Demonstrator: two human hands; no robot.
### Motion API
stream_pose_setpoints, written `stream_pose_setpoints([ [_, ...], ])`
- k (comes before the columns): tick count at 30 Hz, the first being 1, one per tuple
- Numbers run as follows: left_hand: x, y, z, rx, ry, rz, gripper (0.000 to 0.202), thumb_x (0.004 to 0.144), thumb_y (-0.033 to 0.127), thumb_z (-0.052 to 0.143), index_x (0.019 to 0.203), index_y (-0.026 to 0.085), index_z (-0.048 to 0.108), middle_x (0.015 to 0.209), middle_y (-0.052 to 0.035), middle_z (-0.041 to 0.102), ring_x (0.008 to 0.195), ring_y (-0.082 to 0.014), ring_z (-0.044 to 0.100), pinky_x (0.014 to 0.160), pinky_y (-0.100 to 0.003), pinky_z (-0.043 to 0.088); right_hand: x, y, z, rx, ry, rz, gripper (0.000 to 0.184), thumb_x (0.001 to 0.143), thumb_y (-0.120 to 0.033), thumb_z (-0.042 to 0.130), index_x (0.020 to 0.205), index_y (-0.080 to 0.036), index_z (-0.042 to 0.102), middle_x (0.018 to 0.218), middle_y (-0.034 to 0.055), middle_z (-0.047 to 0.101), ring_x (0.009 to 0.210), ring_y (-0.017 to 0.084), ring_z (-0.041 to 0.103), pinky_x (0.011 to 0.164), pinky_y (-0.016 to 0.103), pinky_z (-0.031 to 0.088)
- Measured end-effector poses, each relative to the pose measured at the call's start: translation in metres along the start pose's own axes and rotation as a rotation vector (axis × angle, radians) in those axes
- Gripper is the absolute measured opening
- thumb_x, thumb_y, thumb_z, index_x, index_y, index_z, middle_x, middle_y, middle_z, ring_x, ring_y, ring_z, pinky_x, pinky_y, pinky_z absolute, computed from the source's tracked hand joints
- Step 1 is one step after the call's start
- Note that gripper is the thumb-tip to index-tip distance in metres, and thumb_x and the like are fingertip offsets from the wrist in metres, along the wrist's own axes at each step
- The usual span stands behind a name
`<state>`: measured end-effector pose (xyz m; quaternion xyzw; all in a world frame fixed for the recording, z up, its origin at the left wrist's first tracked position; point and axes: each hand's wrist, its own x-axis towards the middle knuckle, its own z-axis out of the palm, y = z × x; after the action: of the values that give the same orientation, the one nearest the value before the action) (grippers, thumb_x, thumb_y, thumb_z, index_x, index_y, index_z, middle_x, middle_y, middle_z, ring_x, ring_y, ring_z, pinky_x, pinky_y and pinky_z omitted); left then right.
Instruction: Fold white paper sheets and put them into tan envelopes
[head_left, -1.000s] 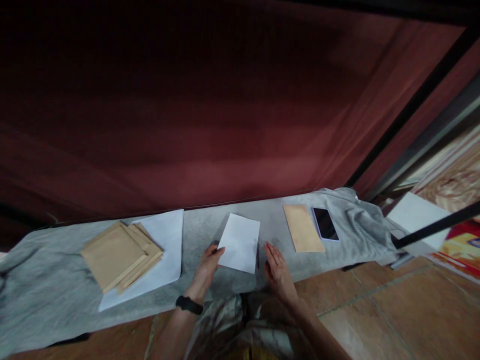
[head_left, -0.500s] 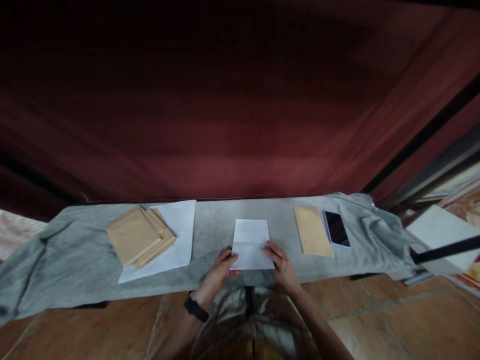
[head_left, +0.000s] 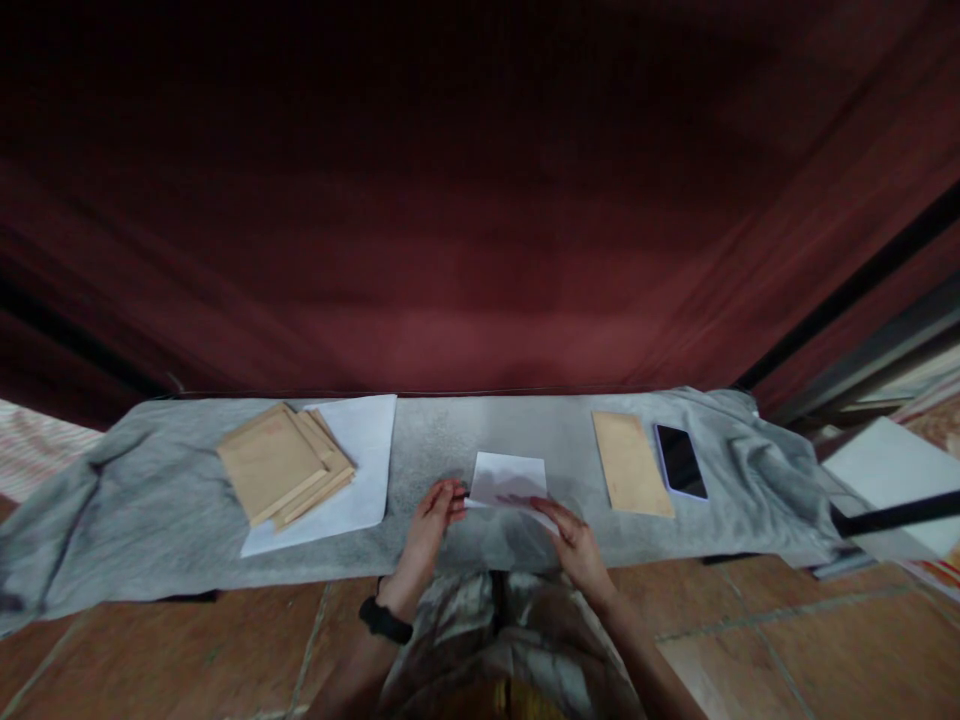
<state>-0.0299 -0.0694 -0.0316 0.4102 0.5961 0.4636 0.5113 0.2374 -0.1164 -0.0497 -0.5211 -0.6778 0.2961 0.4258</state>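
A white sheet of paper (head_left: pixel 510 474) lies on the grey cloth in front of me, its near part lifted and bent up along a crease. My left hand (head_left: pixel 436 508) is closed at the paper's left edge, fingertips on its corner. On the other side my right hand (head_left: pixel 568 540) grips the raised near edge, its fingers reaching over the paper. To the right of the hands lies a brown envelope (head_left: pixel 632 464), flat and apart from the paper.
Several brown envelopes (head_left: pixel 271 464) are piled on larger white sheets (head_left: pixel 371 470) at the left. A phone (head_left: pixel 681 462) with a lilac edge lies at the right. Grey cloth (head_left: pixel 431 430) covers the narrow surface, and a dark red panel (head_left: pixel 480 300) rises behind it.
The paper's near part has come up off the cloth and bent away from me. My right hand has moved with that edge; my left hand has shifted slightly left and away from me.
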Motion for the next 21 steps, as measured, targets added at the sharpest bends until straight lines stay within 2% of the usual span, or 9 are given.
stream_pose_setpoints([
  [3, -0.001, 0.007, 0.001, -0.224, -0.037, -0.096, 0.058, 0.083, 0.06, 0.067, 0.121, 0.016, 0.066, 0.133, -0.0172, 0.066, 0.111, -0.0265, 0.069, 0.092, -0.038, 0.057, 0.015, -0.023, -0.009, 0.358, 0.239, 0.294, 0.035, 0.092, -0.049, 0.063, 0.099, -0.019, 0.079, 0.096, 0.008, 0.08, 0.093, 0.027, 0.075, 0.084, 0.04, 0.062],
  [5, -0.004, 0.014, 0.007, -0.339, -0.088, -0.136, 0.059, 0.079, 0.056, 0.075, 0.123, 0.019, 0.065, 0.138, -0.0155, 0.064, 0.119, -0.0277, 0.066, 0.095, -0.039, 0.055, 0.026, -0.035, -0.011, 0.625, 0.373, 0.447, 0.04, 0.082, -0.058, 0.073, 0.077, -0.018, 0.074, 0.072, 0.0046, 0.075, 0.07, 0.022, 0.073, 0.069, 0.034, 0.061],
  [6, -0.007, 0.017, 0.011, -0.397, -0.133, -0.154, 0.06, 0.078, 0.054, 0.077, 0.125, 0.02, 0.065, 0.137, -0.0144, 0.064, 0.12, -0.0283, 0.065, 0.096, -0.039, 0.055, 0.029, -0.04, -0.011, 0.749, 0.428, 0.498, 0.041, 0.077, -0.058, 0.078, 0.072, -0.018, 0.07, 0.066, 0.0026, 0.073, 0.064, 0.02, 0.07, 0.065, 0.032, 0.06],
  [8, -0.012, 0.023, 0.02, -0.497, -0.222, -0.18, 0.06, 0.076, 0.052, 0.081, 0.125, 0.021, 0.065, 0.132, -0.0127, 0.068, 0.119, -0.0289, 0.066, 0.096, -0.04, 0.055, 0.034, -0.045, -0.007, 0.933, 0.506, 0.561, 0.041, 0.068, -0.053, 0.087, 0.071, -0.019, 0.065, 0.067, 0.0003, 0.072, 0.061, 0.016, 0.068, 0.061, 0.028, 0.058],
  [10, -0.017, 0.025, 0.029, -0.529, -0.263, -0.185, 0.058, 0.073, 0.047, 0.084, 0.122, 0.02, 0.067, 0.126, -0.012, 0.071, 0.114, -0.0286, 0.068, 0.093, -0.038, 0.055, 0.033, -0.044, -0.002, 1.013, 0.513, 0.602, 0.04, 0.064, -0.049, 0.09, 0.077, -0.02, 0.065, 0.075, 0.0006, 0.074, 0.063, 0.016, 0.069, 0.059, 0.026, 0.058],
  [12, -0.018, 0.022, 0.033, -0.487, -0.236, -0.172, 0.057, 0.068, 0.041, 0.087, 0.116, 0.019, 0.069, 0.118, -0.0111, 0.075, 0.106, -0.0277, 0.071, 0.088, -0.036, 0.055, 0.029, -0.038, 0.002, 1.009, 0.488, 0.628, 0.039, 0.065, -0.047, 0.089, 0.082, -0.021, 0.066, 0.081, 0.0011, 0.075, 0.066, 0.016, 0.07, 0.06, 0.026, 0.058],
  [15, -0.01, 0.013, 0.033, -0.354, -0.123, -0.112, 0.056, 0.061, 0.035, 0.088, 0.111, 0.017, 0.069, 0.1, -0.0077, 0.078, 0.088, -0.0247, 0.073, 0.078, -0.033, 0.056, 0.023, -0.022, 0.001, 0.866, 0.472, 0.621, 0.04, 0.065, -0.047, 0.087, 0.088, -0.02, 0.067, 0.082, 0.0004, 0.073, 0.067, 0.016, 0.068, 0.063, 0.029, 0.059],
  [18, 0.005, 0.007, 0.03, -0.193, -0.045, -0.017, 0.055, 0.064, 0.033, 0.083, 0.113, 0.017, 0.066, 0.086, -0.0035, 0.077, 0.076, -0.022, 0.071, 0.07, -0.032, 0.055, 0.017, -0.006, -0.001, 0.566, 0.456, 0.54, 0.047, 0.07, -0.048, 0.08, 0.104, -0.019, 0.068, 0.074, -0.0015, 0.068, 0.062, 0.017, 0.064, 0.062, 0.031, 0.058],
  [21, 0.021, 0.006, 0.026, 0.048, -0.023, 0.067, 0.053, 0.073, 0.025, 0.073, 0.125, 0.018, 0.062, 0.083, -0.0011, 0.075, 0.073, -0.0209, 0.071, 0.069, -0.031, 0.055, 0.009, 0.003, 0.001, 0.201, 0.396, 0.403, 0.054, 0.084, -0.044, 0.065, 0.131, -0.016, 0.06, 0.075, 0.0003, 0.068, 0.061, 0.017, 0.062, 0.063, 0.032, 0.055],
])
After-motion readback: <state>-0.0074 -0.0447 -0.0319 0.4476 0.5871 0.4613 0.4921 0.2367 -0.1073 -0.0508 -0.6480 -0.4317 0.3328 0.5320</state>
